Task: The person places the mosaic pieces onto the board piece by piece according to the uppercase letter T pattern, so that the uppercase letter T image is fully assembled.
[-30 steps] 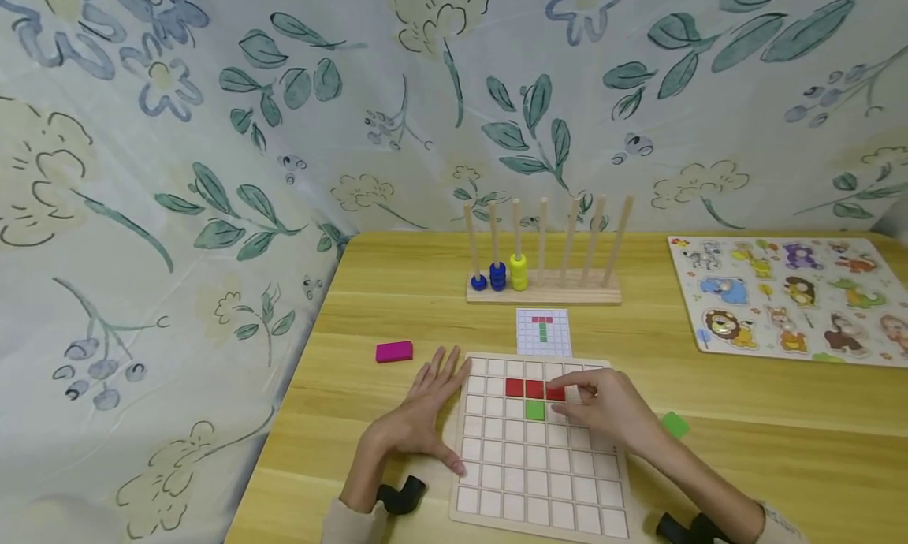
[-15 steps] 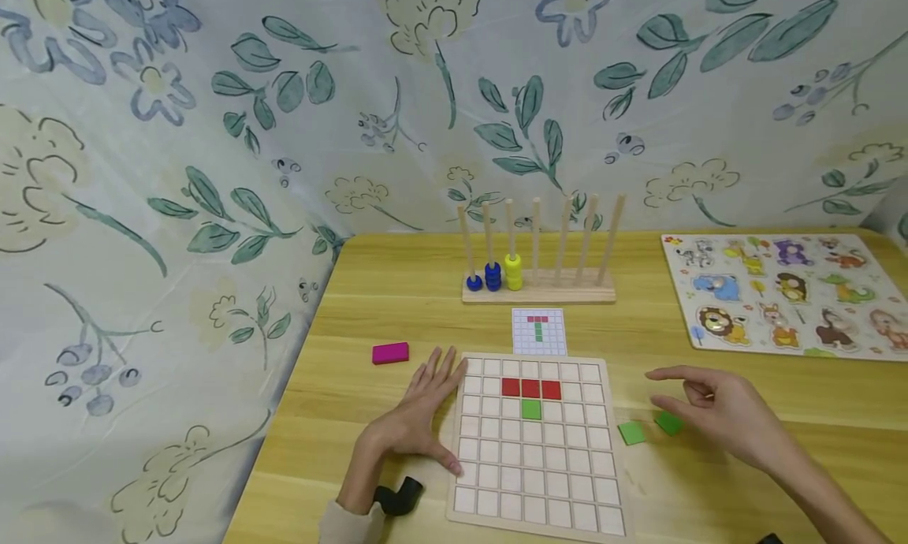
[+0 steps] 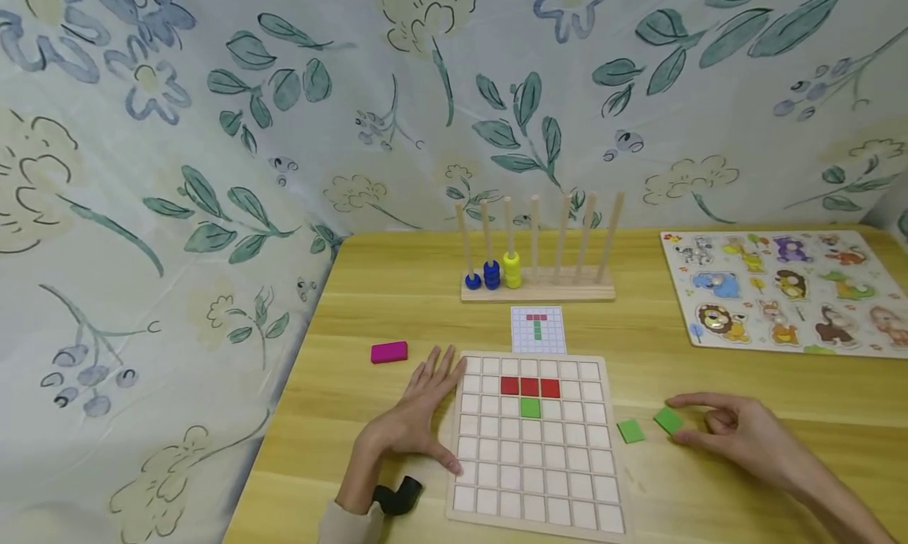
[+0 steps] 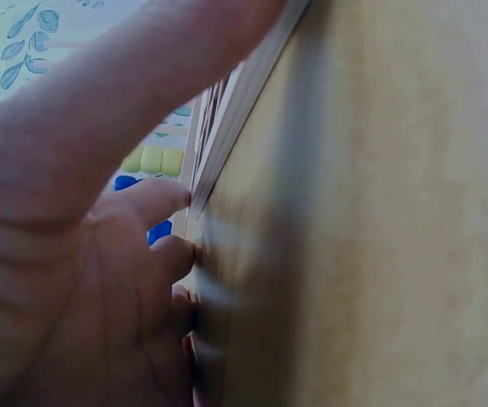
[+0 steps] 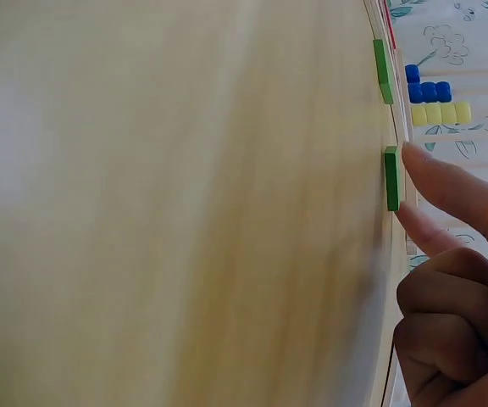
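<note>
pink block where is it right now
In the head view the pink block lies on the table left of the grid board, just beyond the left hand.

On your grid board (image 3: 539,481) you have three red tiles (image 3: 530,386) and one green tile (image 3: 530,408). Right of the board lie two loose green tiles (image 3: 630,431); left of it, one magenta block (image 3: 388,352).

The left hand (image 3: 418,414) lies flat, low and left of centre in the head view, its fingers straight and spread, pointing up the frame. The right hand (image 3: 738,435) sits low at the right, forefinger and thumb stretched leftward, the other fingers curled under, forearm running off the lower right corner.
</note>
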The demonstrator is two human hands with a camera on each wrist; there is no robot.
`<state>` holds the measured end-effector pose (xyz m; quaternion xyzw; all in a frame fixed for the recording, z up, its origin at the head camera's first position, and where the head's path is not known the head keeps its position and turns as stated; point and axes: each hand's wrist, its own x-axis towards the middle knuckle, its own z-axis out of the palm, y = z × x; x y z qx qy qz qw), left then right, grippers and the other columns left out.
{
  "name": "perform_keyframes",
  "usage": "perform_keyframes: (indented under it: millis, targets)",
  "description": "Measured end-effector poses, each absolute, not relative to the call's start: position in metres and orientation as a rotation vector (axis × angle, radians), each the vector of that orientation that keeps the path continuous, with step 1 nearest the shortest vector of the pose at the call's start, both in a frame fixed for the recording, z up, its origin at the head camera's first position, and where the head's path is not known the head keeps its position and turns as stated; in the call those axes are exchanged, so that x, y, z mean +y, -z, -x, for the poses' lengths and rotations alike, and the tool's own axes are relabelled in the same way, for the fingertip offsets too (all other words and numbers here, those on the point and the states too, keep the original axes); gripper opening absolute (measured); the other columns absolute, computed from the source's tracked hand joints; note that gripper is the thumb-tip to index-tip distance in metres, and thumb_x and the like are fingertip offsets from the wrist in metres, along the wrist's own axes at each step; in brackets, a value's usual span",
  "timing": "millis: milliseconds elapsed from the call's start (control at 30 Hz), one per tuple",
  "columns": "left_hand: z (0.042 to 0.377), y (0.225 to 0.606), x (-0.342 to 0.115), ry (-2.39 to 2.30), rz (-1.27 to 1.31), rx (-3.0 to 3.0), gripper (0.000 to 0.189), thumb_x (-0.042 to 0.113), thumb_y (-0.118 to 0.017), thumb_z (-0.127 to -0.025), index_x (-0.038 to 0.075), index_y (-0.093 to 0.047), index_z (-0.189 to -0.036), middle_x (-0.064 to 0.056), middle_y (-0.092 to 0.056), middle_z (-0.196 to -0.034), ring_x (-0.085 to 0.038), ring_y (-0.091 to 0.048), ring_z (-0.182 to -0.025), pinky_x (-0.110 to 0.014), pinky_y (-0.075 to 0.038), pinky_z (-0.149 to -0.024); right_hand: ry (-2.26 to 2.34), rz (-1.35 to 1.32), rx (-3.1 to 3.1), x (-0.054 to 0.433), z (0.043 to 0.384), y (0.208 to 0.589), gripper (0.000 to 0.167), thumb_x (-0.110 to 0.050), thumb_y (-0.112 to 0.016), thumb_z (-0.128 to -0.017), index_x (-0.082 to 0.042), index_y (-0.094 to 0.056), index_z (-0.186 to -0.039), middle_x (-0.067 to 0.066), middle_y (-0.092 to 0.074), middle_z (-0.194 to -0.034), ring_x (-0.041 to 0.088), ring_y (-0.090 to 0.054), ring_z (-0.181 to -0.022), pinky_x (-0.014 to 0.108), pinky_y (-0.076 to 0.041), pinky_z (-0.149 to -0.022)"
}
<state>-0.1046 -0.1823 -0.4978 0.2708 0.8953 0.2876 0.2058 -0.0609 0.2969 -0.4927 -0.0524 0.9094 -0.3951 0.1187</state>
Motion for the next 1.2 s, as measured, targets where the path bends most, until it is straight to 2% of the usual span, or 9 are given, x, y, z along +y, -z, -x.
perform_keyframes:
  millis: [400,733,1200]
  targets:
    - [0.104,0.498,-0.183,-0.817,-0.755,2.495,0.151,0.047,-0.100,-0.057,0.016,-0.002,-0.168,-0.008,0.017,-0.174,-0.034,0.022,-0.160,-0.059,0.005,-0.131,1.098,0.094,2.671,0.292,0.061,0.492,0.046,-0.032,-0.084,-0.086,-0.010,-0.072,-0.124,-0.012,-0.027,-0.061,-0.001,-0.027,-0.050,0.024,-0.032,-0.044]
    - [0.104,0.499,-0.184,-0.809,-0.758,2.500,0.152,0.047,-0.100,-0.056,0.016,-0.002,-0.168,-0.009,0.018,-0.174,-0.034,0.022,-0.160,-0.058,0.005,-0.131,1.116,0.103,2.614,0.291,0.067,0.492,0.044,-0.030,-0.085,-0.085,-0.008,-0.072,-0.121,-0.012,-0.025,-0.061,0.000,-0.026,-0.050,0.023,-0.032,-0.044]
    - [0.104,0.500,-0.185,-0.813,-0.755,2.502,0.152,0.047,-0.100,-0.056,0.017,-0.002,-0.168,-0.008,0.018,-0.174,-0.032,0.022,-0.160,-0.057,0.006,-0.131,1.112,0.091,2.593,0.286,0.070,0.489,0.041,-0.026,-0.081,-0.089,-0.008,-0.072,-0.125,-0.010,-0.028,-0.061,0.001,-0.027,-0.051,0.023,-0.032,-0.045]
